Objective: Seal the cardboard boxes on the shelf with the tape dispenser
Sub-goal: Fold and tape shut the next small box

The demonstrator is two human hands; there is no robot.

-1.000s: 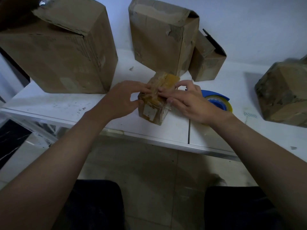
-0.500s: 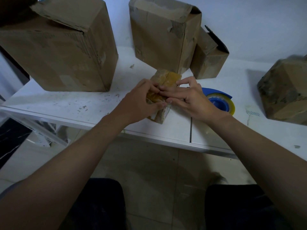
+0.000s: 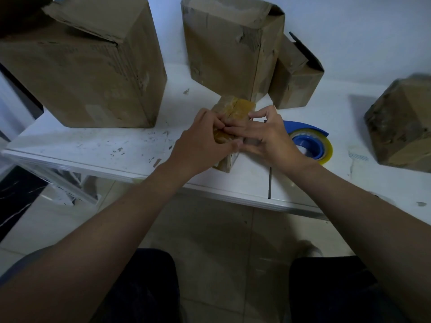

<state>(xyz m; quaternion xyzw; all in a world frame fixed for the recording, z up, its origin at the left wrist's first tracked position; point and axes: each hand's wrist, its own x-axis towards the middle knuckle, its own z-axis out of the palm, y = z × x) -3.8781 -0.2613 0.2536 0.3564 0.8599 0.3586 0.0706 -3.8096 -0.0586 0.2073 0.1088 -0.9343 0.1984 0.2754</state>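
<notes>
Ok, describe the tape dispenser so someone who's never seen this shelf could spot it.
On the white shelf, look just right of the small tape-covered cardboard box. The blue plastic tape dispenser lies there, the only blue thing among brown boxes.

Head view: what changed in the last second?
The left hand slid right from the left side of the box onto its top and near face and now grips it, fingertips meeting those of the right hand. The right hand stayed holding the box. Box, tape dispenser and other boxes stayed put on the shelf.
</notes>
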